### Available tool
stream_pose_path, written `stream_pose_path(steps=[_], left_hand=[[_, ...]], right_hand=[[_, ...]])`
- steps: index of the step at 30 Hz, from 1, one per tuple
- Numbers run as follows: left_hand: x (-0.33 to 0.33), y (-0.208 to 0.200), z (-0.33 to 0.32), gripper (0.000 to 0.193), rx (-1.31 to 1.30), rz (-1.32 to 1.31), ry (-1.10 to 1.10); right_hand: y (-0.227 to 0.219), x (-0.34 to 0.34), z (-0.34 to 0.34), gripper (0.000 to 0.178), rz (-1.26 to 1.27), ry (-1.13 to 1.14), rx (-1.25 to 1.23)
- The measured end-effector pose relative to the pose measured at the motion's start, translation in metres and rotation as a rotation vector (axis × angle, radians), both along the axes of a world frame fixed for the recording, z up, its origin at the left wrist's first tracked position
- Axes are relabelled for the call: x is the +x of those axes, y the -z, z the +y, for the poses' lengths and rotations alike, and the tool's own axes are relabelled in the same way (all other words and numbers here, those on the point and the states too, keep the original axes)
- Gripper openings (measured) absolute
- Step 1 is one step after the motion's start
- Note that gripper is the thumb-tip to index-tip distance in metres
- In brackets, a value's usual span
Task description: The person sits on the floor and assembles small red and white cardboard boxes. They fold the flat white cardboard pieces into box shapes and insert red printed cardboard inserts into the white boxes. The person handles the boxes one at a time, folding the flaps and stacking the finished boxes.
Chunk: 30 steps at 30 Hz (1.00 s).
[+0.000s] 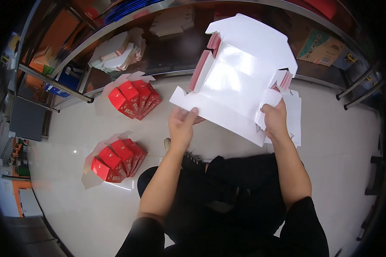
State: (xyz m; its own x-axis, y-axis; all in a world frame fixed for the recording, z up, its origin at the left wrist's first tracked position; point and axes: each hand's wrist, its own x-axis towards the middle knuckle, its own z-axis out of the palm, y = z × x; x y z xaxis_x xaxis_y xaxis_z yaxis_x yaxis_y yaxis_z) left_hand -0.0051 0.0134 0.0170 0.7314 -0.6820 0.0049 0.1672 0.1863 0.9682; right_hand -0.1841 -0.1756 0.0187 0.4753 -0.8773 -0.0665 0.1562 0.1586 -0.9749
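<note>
A large white cardboard box [233, 70], partly folded with its glossy inside up, is held tilted in front of me over the floor. Its side flaps stand up and show reddish striped edges. My left hand [182, 126] is closed on the near left edge, thumb on top and fingers underneath. At the right side, my right hand [275, 116] grips a folded side flap, thumb over it; its other fingers are mostly hidden. Behind that hand, more white cardboard [295, 113] shows; I cannot tell whether it is a separate piece.
Two fanned rows of red boxes, one farther off [135, 97] and one nearer [119, 159], stand on the tiled floor at left. A metal shelf [171, 73] across the back holds flat cardboard pieces [120, 51] and a brown carton [319, 47]. Metal legs [55, 81] project left.
</note>
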Motion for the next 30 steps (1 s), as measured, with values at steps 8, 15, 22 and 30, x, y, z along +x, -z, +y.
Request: stream_pose_path(steps=[8,15,22,30], left_hand=[[0.018,0.016,0.008,0.037,-0.054,0.049,-0.007],[0.022,0.024,0.008,0.033,-0.014,-0.133,-0.109],[0.015,0.006,0.010,0.026,0.000,-0.205,-0.241],[0.025,0.007,0.017,0.035,-0.012,-0.894,-0.182]], right_hand=[[-0.008,0.003,0.005,0.065,-0.035,-0.050,0.178],[-0.023,-0.003,0.003,0.058,0.020,-0.125,0.243],[-0.006,-0.002,-0.009,0.056,-0.039,-0.207,0.435],[0.005,0.000,-0.006,0.054,-0.051,-0.123,0.572]])
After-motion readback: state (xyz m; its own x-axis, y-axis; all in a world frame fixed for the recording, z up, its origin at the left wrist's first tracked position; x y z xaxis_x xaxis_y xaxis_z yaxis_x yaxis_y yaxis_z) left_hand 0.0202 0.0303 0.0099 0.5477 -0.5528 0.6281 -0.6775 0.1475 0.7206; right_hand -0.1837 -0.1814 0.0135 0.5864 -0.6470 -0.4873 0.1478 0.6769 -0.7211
